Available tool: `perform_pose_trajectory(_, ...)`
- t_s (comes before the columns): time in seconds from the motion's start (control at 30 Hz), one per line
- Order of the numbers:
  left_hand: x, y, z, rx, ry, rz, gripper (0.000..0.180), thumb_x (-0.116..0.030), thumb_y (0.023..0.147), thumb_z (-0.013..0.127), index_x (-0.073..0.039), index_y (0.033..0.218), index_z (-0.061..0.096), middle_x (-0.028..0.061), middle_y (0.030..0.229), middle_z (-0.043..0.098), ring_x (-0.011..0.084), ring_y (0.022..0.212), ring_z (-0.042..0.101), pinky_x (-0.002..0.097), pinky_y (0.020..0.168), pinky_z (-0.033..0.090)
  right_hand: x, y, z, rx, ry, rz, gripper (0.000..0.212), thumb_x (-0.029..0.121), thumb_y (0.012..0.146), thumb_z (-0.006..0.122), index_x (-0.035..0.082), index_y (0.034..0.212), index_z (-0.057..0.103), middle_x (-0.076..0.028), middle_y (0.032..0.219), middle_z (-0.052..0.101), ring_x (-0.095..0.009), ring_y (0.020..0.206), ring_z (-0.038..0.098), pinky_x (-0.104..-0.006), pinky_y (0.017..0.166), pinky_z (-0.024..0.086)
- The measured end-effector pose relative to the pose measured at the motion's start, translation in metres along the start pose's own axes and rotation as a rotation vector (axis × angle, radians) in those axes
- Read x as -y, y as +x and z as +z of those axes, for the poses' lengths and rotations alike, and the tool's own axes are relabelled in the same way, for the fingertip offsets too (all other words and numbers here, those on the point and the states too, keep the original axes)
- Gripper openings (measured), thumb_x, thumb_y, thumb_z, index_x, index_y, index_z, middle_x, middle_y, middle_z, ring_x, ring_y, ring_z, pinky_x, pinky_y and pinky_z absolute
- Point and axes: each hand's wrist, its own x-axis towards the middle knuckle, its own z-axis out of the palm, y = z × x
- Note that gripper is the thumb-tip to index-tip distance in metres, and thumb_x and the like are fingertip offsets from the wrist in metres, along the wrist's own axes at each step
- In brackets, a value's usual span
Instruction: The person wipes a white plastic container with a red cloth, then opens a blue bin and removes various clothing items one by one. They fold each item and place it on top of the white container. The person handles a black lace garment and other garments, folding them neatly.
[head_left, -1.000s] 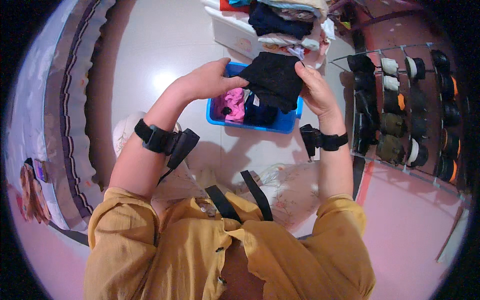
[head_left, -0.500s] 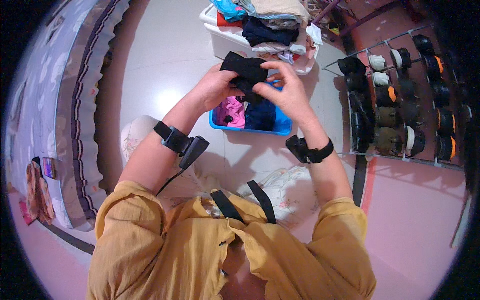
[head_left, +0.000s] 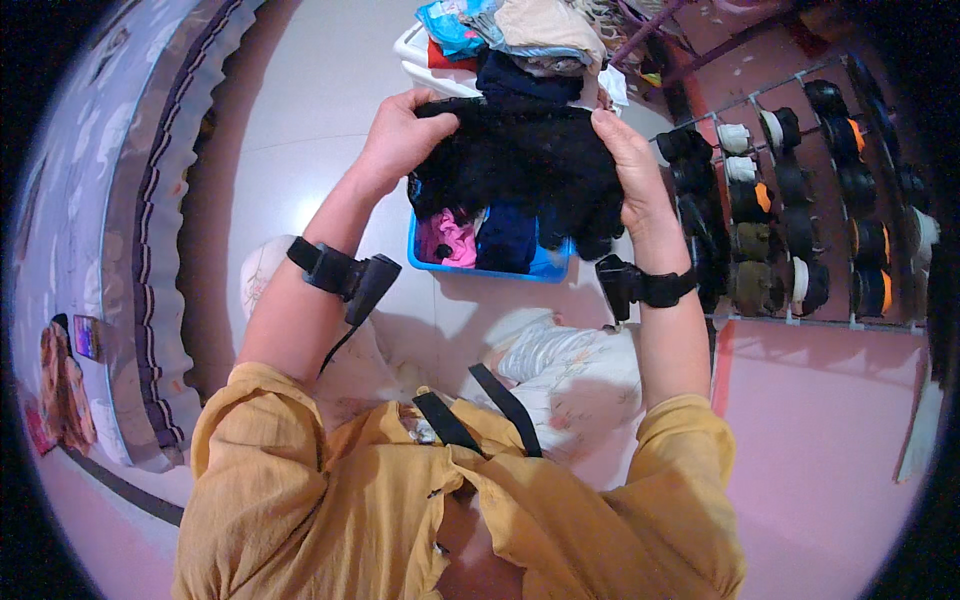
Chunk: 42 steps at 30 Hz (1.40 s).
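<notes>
A black garment hangs spread out between my two hands; its exact kind does not show. My left hand pinches its upper left corner with the thumb on top. At the upper right corner, my right hand grips the edge. Below the cloth stands a blue bin, partly covered by it. Inside the bin lie a pink cloth and a dark blue folded cloth.
Beyond the bin, a white storage box carries a pile of folded clothes. A metal rack with several pairs of shoes stands to the right. A bed with a frilled cover runs along the left.
The black garment was a small folded bundle held in both hands. My hands have moved apart, and it has opened out wide over the blue bin.
</notes>
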Motion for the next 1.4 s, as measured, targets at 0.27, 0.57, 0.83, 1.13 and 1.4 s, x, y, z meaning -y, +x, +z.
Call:
perform_pose_trajectory(0.27, -0.001, 0.044, -0.029, 0.192, -0.171, -0.054, 0.034, -0.023, 0.085, 0.074, -0.004, 0.111, 0.062, 0.0083, 0.097, 0.068, 0.0168, 0.086, 0.067, 0.0256, 0.079, 0.055, 0.019, 0.011, -0.057, 0.141, -0.501, 0.119, 0.027, 0.019, 0.087, 0.071, 0.003, 0.108, 0.066, -0.001, 0.095, 0.068, -0.008, 0.082, 0.063, -0.0235, 0.073, 0.05)
perform_pose_trajectory(0.57, 0.005, 0.057, -0.036, 0.157, -0.36, -0.147, 0.036, -0.033, 0.09, 0.068, -0.003, 0.11, 0.064, 0.0078, 0.094, 0.069, 0.0174, 0.087, 0.069, 0.0245, 0.075, 0.056, 0.023, 0.021, -0.083, -0.054, -0.45, 0.082, 0.033, 0.029, 0.092, 0.066, 0.0, 0.107, 0.069, -0.003, 0.092, 0.071, -0.01, 0.08, 0.064, -0.0245, 0.073, 0.05)
perform_pose_trajectory(0.83, 0.002, 0.055, -0.041, 0.055, -0.357, -0.02, 0.028, -0.033, 0.093, 0.064, -0.008, 0.106, 0.066, -0.0016, 0.089, 0.065, 0.0094, 0.078, 0.059, 0.0247, 0.071, 0.047, 0.021, 0.018, -0.097, -0.155, -0.073, -0.047, 0.026, 0.025, 0.092, 0.067, 0.005, 0.107, 0.067, -0.002, 0.1, 0.069, -0.011, 0.091, 0.063, -0.0248, 0.081, 0.048)
perform_pose_trajectory(1.13, -0.006, 0.051, -0.042, -0.265, -0.071, 0.154, 0.022, -0.027, 0.094, 0.064, -0.008, 0.102, 0.07, -0.0017, 0.084, 0.063, 0.0082, 0.076, 0.054, 0.0242, 0.07, 0.045, 0.015, 0.009, -0.089, -0.194, -0.255, -0.188, 0.016, 0.013, 0.088, 0.071, 0.004, 0.102, 0.07, 0.002, 0.095, 0.067, -0.008, 0.087, 0.059, -0.023, 0.081, 0.045)
perform_pose_trajectory(1.4, -0.014, 0.048, -0.034, 0.05, -0.744, 0.126, 0.027, -0.027, 0.101, 0.05, -0.007, 0.118, 0.054, 0.0114, 0.129, 0.056, 0.027, 0.117, 0.057, 0.0461, 0.096, 0.051, 0.013, -0.007, -0.019, 0.559, -0.685, -0.245, 0.011, 0.012, 0.085, 0.07, 0.001, 0.088, 0.071, -0.003, 0.09, 0.068, -0.011, 0.088, 0.061, -0.0275, 0.082, 0.049)
